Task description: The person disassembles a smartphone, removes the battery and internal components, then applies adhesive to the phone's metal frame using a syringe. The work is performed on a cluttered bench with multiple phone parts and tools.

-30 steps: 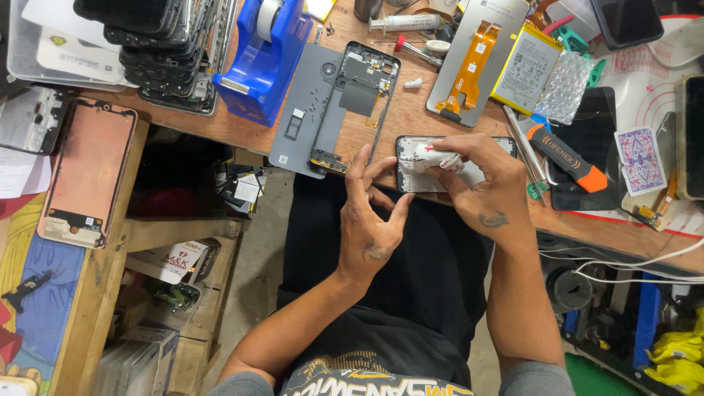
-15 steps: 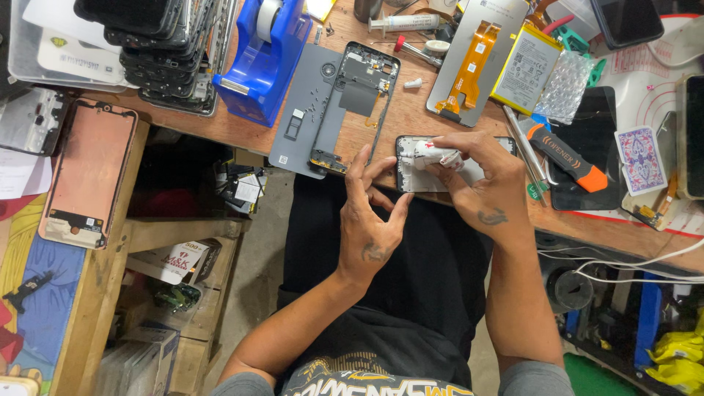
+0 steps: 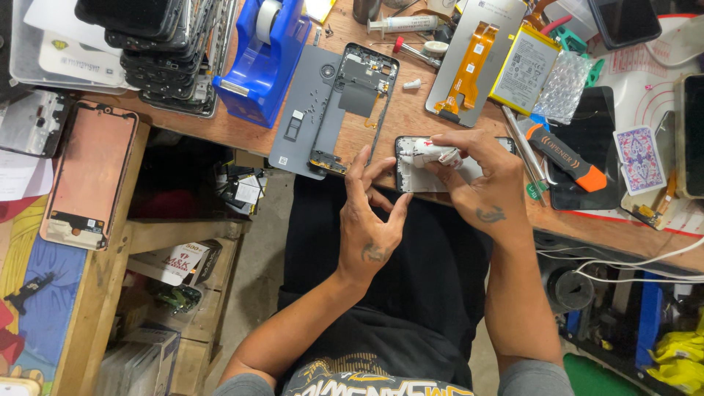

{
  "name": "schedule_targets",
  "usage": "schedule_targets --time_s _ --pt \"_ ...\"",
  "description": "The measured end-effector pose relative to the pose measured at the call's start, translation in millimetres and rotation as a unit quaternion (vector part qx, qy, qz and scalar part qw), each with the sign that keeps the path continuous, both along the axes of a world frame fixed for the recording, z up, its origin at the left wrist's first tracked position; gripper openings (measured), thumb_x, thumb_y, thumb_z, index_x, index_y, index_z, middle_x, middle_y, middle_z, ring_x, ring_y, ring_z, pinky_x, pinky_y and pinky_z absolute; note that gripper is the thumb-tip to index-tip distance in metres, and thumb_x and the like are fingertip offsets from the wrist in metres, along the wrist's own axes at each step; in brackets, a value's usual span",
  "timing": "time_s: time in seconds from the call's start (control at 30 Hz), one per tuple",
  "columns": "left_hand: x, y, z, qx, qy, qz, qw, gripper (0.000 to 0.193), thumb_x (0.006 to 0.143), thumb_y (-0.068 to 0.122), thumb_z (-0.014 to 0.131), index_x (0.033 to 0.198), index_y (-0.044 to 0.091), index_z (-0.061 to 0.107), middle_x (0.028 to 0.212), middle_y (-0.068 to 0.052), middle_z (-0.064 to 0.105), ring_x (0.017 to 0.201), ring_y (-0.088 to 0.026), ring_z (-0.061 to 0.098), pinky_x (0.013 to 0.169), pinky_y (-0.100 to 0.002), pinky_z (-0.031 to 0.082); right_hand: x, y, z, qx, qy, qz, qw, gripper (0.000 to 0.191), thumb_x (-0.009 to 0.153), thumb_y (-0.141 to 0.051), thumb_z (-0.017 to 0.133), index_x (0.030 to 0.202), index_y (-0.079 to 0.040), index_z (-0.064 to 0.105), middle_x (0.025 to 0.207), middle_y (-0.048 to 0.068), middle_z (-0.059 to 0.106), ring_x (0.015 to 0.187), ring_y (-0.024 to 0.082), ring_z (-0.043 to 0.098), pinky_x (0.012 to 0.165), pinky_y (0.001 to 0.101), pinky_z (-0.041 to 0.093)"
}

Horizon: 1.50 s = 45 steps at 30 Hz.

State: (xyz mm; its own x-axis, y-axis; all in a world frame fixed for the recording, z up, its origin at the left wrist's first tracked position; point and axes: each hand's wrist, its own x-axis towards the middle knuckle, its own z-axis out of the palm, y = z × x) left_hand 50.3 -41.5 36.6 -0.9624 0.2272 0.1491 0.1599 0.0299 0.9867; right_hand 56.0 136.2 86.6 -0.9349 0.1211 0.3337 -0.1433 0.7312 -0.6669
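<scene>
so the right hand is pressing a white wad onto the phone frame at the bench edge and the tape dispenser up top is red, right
Not quite: the tape dispenser is blue, as the head view shows. The rest holds: the right hand presses a white wad onto the phone frame at the bench edge.

Right hand (image 3: 490, 185) covers the middle and right part of the phone frame (image 3: 433, 176); what its fingers pinch is a small white item (image 3: 433, 154), kind unclear. Stack of phones (image 3: 158, 51), far left, cut off by top edge. Dark tablet (image 3: 693, 136) cut off at right edge. Person's torso cut off at near edge.
</scene>
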Motion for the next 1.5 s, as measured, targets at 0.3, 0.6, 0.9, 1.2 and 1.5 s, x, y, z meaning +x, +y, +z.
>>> schedule_targets --time_s 0.3,0.6,0.9,1.2,1.5 --pt "-0.6 0.2 -1.2 -0.002 -0.001 -0.003 1.000 0.086 0.088 -0.003 0.076 0.156 0.004 0.024 0.139 -0.016 0.063 0.070 -0.014 0.067 0.070 -0.026 0.059 -0.2 -0.5 -0.3 0.011 -0.009 -0.010 1.000 0.039 0.081 -0.005 0.086 0.118 -0.006 0.074 0.108 0.008 0.075 0.089 0.020 0.068 0.083 0.0325 0.055" --pt "-0.9 -0.9 -1.9 -0.003 -0.003 -0.010 1.000 0.086 0.089 -0.003 0.075 0.156 0.005 0.023 0.140 -0.016 0.062 0.072 -0.014 0.069 0.069 -0.025 0.060 -4.7 -0.5 -4.0 0.005 0.016 -0.004 1.000 0.039 0.084 -0.005 0.087 0.120 -0.006 0.073 0.109 0.009 0.074 0.092 0.021 0.068 0.084 0.0325 0.054" --pt "-0.6 0.0 -1.9 0.000 -0.002 -0.007 1.000 0.086 0.088 -0.003 0.075 0.156 0.005 0.024 0.139 -0.017 0.063 0.072 -0.014 0.068 0.069 -0.025 0.060 -5.2 -0.6 -4.8 0.007 0.021 -0.005 1.000 0.038 0.084 -0.004 0.086 0.119 -0.006 0.073 0.110 0.009 0.074 0.092 0.021 0.068 0.083 0.0328 0.054" --pt "-0.5 -0.7 -0.5 -0.006 -0.002 -0.005 1.000 0.085 0.088 -0.002 0.075 0.156 0.004 0.024 0.139 -0.017 0.063 0.070 -0.014 0.068 0.069 -0.026 0.059 -1.1 -1.2 -6.2 0.011 0.017 -0.012 1.000 0.038 0.083 -0.004 0.087 0.119 -0.006 0.073 0.109 0.010 0.074 0.092 0.021 0.069 0.083 0.0325 0.054" --pt "-1.4 -0.2 -3.4 0.001 0.009 -0.011 1.000 0.084 0.091 -0.003 0.074 0.157 0.004 0.022 0.140 -0.017 0.061 0.077 -0.014 0.071 0.072 -0.024 0.062 -3.0 -5.2 -9.3 0.016 0.039 -0.025 0.999 0.037 0.085 -0.002 0.086 0.119 -0.005 0.072 0.112 0.011 0.074 0.096 0.022 0.071 0.084 0.0323 0.056"
